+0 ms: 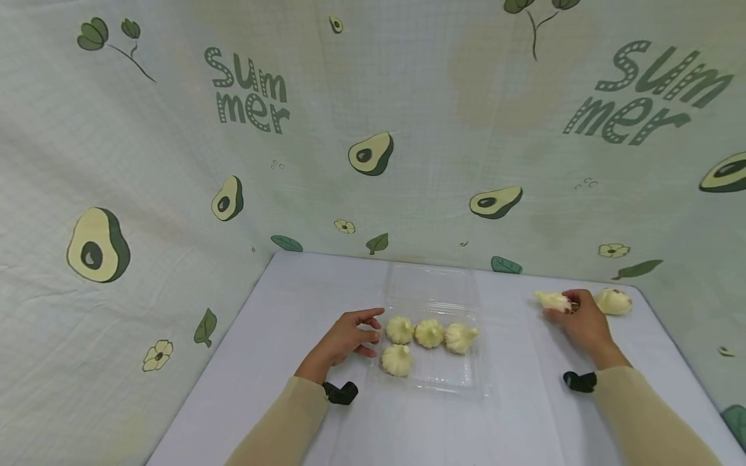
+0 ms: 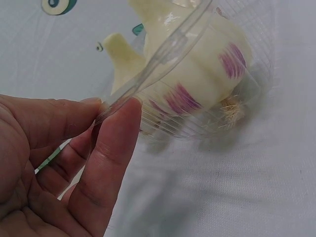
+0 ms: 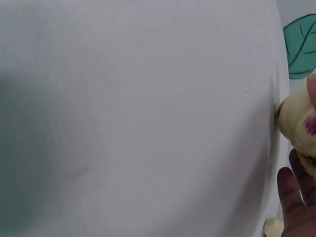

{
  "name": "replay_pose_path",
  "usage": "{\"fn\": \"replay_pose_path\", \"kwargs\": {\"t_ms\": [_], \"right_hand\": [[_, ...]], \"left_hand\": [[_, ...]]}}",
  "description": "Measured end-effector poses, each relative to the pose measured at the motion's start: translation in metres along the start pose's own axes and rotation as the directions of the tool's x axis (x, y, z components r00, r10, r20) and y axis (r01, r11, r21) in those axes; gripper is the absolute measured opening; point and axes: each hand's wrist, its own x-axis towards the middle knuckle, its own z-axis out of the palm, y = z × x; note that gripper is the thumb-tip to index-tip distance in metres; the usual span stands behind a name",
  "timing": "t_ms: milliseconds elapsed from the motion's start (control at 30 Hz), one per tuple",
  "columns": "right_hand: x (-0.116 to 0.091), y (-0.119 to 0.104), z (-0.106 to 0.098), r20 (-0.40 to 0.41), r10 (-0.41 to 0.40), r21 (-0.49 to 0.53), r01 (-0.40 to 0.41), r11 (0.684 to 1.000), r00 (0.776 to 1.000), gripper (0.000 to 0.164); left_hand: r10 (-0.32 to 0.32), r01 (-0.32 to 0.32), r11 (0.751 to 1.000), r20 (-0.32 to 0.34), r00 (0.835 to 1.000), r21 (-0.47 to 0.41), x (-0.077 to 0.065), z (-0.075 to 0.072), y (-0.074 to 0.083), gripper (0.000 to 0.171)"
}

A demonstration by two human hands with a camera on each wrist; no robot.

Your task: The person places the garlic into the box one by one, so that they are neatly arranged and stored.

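Observation:
My left hand (image 1: 348, 336) pinches the left rim of a clear plastic clamshell box (image 1: 440, 380) between thumb and fingers; the left wrist view shows the thin edge (image 2: 148, 74) caught there. Inside the box sit several pale garlic bulbs (image 1: 429, 333), a row at the back and one at front left. Purple streaks mark the bulb (image 2: 197, 74) closest to that hand. Far to the right, my right hand (image 1: 587, 327) grips another garlic bulb (image 1: 550, 299) by its root end, its stem pointing left. In the right wrist view this bulb (image 3: 296, 116) is partly cut off.
One more garlic bulb (image 1: 614, 301) lies at the back right corner, just beyond the right hand. The box's transparent lid (image 1: 431, 285) lies folded back behind it. A white cloth covers the table (image 1: 524, 421), and a printed curtain (image 1: 419, 97) hangs along the back and sides.

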Motion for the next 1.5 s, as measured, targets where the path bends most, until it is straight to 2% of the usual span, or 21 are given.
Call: {"fn": "replay_pose_path", "kwargs": {"t_ms": [267,467,600,767,1067,1200,1367,1500], "right_hand": [[-0.010,0.005,0.007,0.080,-0.069,-0.018,0.071,0.997,0.994,0.092],[-0.016,-0.003,0.008,0.124,-0.124,-0.023,0.128,0.992,0.985,0.080],[-0.016,-0.006,0.009,0.130,-0.138,-0.039,0.145,0.989,0.982,0.073],[-0.014,-0.007,0.011,0.133,-0.142,-0.048,0.150,0.988,0.981,0.077],[-0.014,-0.008,0.023,0.040,-0.146,-0.051,0.148,0.988,0.988,0.071],[-0.018,-0.012,0.025,0.041,-0.133,-0.039,0.134,0.990,0.990,0.070],[-0.024,-0.017,0.024,0.066,-0.184,-0.006,0.185,0.983,0.981,0.062],[-0.028,-0.021,0.023,0.109,-0.197,0.016,0.196,0.980,0.974,0.062]], "left_hand": [[-0.001,0.001,1.000,-0.004,1.000,0.004,0.001,0.001,-0.001,0.064],[0.003,-0.003,1.000,-0.004,1.000,0.013,0.000,0.001,0.000,0.065],[-0.005,0.005,1.000,-0.004,1.000,0.013,-0.001,0.001,0.000,0.064],[-0.009,0.009,1.000,-0.007,1.000,0.008,-0.001,0.001,0.001,0.064],[-0.006,0.006,1.000,-0.012,1.000,0.000,-0.001,0.002,0.000,0.063],[-0.009,0.009,1.000,-0.015,1.000,0.002,0.000,0.002,-0.001,0.063],[-0.011,0.011,1.000,-0.018,1.000,0.005,-0.001,0.003,0.000,0.063],[-0.006,0.006,1.000,-0.016,1.000,0.011,-0.002,0.003,0.000,0.064]]}}
